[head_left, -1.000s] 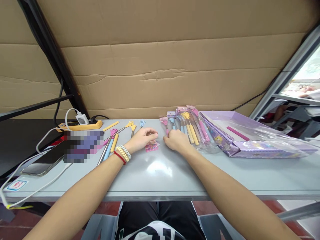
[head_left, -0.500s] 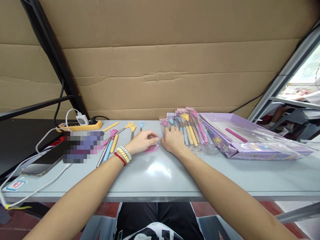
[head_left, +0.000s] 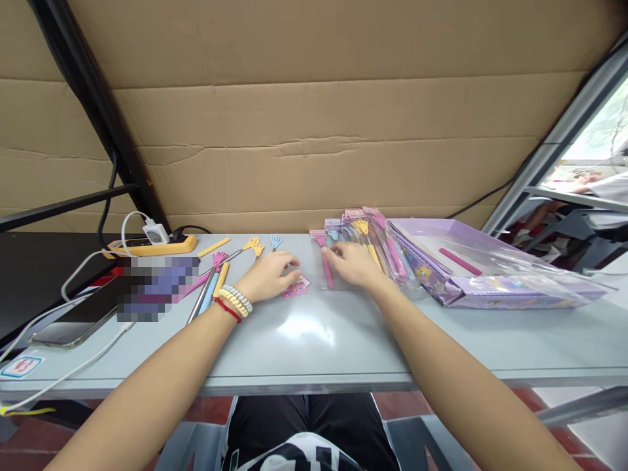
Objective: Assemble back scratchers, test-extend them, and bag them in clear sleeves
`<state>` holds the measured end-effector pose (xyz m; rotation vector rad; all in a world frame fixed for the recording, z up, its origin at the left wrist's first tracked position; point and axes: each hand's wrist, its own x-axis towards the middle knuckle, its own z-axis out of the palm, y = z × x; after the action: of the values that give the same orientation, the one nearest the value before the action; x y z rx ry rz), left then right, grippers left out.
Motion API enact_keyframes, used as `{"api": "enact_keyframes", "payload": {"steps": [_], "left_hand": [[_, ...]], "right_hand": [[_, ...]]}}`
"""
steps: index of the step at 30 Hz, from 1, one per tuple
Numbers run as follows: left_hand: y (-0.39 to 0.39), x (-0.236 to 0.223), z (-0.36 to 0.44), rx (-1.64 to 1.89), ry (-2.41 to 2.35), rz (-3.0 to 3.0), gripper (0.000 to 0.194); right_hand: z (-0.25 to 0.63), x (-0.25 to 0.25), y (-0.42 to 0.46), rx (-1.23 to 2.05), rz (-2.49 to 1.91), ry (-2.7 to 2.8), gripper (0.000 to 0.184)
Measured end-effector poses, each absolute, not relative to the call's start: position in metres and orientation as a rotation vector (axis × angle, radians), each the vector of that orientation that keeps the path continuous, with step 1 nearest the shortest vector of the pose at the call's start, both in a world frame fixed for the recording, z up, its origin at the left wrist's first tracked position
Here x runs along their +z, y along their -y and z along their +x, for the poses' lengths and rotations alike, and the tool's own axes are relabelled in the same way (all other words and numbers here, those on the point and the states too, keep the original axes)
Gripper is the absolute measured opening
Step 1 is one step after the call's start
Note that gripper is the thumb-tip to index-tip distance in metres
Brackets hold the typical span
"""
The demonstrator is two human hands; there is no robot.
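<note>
My left hand (head_left: 269, 275) rests at mid-table with curved fingers, thumb apart and nothing visible between them. Just beyond its thumb lie small pink printed cards (head_left: 296, 288), partly hidden. Over the left end of a row of bagged back scratchers is my right hand (head_left: 357, 263), its fingers loosely bent and apart, fingertips near or touching the plastic. Beside those fingertips lies a pink back scratcher (head_left: 326, 268) in a clear bag. A yellow back scratcher (head_left: 363, 227) and others are partly behind the hand. Unbagged, a blue-headed back scratcher (head_left: 277, 242) lies behind my left hand.
A purple box (head_left: 456, 299) with clear plastic and a magenta stick (head_left: 460, 261) stands right. Left are loose back scratchers (head_left: 219, 260), a phone (head_left: 73, 320), a white cable (head_left: 98, 353) and a yellow power strip (head_left: 167, 247). A cardboard wall (head_left: 304, 150) closes the back.
My right hand pressed on the leftmost bagged back scratchers, then shifted right and uncovered the pink one. My left hand stays near the cards, its fingers slightly moved.
</note>
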<state>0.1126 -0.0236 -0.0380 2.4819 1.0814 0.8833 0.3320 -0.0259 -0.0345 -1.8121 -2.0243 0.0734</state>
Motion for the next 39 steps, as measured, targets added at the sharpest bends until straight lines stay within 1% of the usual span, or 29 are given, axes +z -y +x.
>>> {"api": "enact_keyframes", "payload": {"steps": [4, 8, 15, 20, 23, 28, 31, 34, 39], "left_hand": [[0.02, -0.036, 0.106, 0.847, -1.164, 2.553, 0.023], [0.017, -0.036, 0.1, 0.873, -1.197, 2.533, 0.021], [0.009, -0.039, 0.094, 0.758, -1.359, 2.649, 0.026], [0.007, -0.037, 0.092, 0.773, -1.45, 2.625, 0.023], [0.008, -0.034, 0.092, 0.751, -1.46, 2.63, 0.025], [0.01, -0.03, 0.091, 0.618, -1.557, 2.684, 0.03], [0.009, -0.03, 0.09, 0.546, -1.626, 2.727, 0.029], [0.007, -0.032, 0.089, 0.524, -1.683, 2.754, 0.029], [0.003, -0.035, 0.087, 0.477, -1.866, 2.683, 0.029]], "right_hand": [[0.348, -0.027, 0.024, 0.161, -1.744, 1.822, 0.046], [0.355, -0.019, 0.026, 0.131, -1.672, 1.682, 0.041], [0.358, -0.016, 0.028, 0.088, -1.576, 1.522, 0.044], [0.347, -0.027, 0.026, 0.14, -1.533, 1.668, 0.045], [0.341, -0.031, 0.027, 0.148, -1.509, 1.734, 0.048], [0.339, -0.033, 0.027, 0.162, -1.46, 1.749, 0.052], [0.339, -0.033, 0.026, 0.161, -1.447, 1.788, 0.053], [0.337, -0.034, 0.027, 0.159, -1.444, 1.87, 0.052], [0.329, -0.035, 0.032, 0.198, -1.449, 2.01, 0.045]]}}
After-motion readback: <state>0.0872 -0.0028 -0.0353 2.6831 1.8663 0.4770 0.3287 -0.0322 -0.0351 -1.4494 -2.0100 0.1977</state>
